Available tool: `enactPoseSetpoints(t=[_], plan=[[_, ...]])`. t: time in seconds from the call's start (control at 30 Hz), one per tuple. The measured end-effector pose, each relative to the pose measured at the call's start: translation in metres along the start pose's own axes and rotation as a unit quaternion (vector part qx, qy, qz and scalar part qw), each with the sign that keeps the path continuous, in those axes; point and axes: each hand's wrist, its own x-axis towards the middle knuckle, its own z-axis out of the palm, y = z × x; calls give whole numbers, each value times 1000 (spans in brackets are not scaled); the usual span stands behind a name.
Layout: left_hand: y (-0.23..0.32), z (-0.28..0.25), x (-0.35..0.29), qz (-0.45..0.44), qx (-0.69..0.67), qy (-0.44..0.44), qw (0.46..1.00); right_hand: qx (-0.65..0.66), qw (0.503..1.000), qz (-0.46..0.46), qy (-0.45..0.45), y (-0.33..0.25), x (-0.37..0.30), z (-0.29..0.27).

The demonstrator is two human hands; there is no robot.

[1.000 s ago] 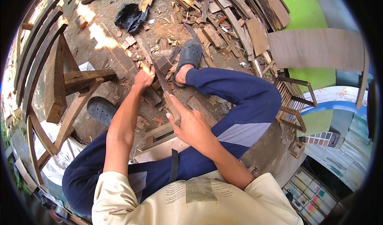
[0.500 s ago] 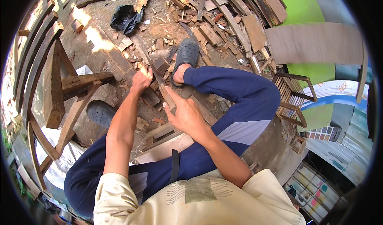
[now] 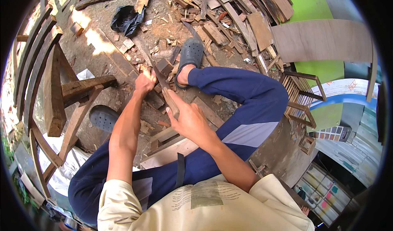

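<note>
Nearest to me are my own knees in dark blue trousers [image 3: 229, 149], spread wide where I sit low over the dirt, with a pale flat board [image 3: 168, 157] lying between them. Just beyond that my right hand [image 3: 189, 118] is closed round the wooden handle of a long blade [image 3: 163, 85], the tool slanting up and away from me to the left. My left hand [image 3: 144, 83] sits a little farther out, gripping the top of a narrow strip of wood [image 3: 144, 53] that runs away from me across the ground; the blade's edge lies right beside that hand, against the strip, though I cannot tell exactly where metal meets wood. The two hands are close but not touching, each clamped on its own thing. My right foot in a grey clog [image 3: 190, 55] rests just past the work, and the other clog [image 3: 104, 117] lies off to my left by a rough timber frame [image 3: 57, 96]. Farther out the ground is littered with chips and offcuts, a crumpled black bag [image 3: 127, 20], and at the far edge a heap of planks [image 3: 245, 14] against a green wall [image 3: 311, 4].
</note>
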Motion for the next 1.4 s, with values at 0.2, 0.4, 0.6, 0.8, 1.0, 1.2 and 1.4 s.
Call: enactPoseSetpoints(t=[0.2,0.4,0.6,0.8,1.0,1.2,1.4], plan=[[-10,1,-1,12,-5,30,999,27,999,-31,-1,-4,-53,-16],[6,-5,-4,3,-12,8,1000,36,999,10,21,3,37,4],[0,0,-6,-17,-6,43,999,52,999,-9,13,-13,-54,-25],[11,-4,-4,10,-18,8,1000,70,997,11,37,16,48,18],[-2,2,-4,-22,1,40,999,42,998,-32,26,-5,-61,-27],[5,0,2,4,-16,-6,1000,21,998,-22,59,22,46,29],[2,-1,-9,-25,-3,49,998,43,999,-32,6,-5,-68,-27]])
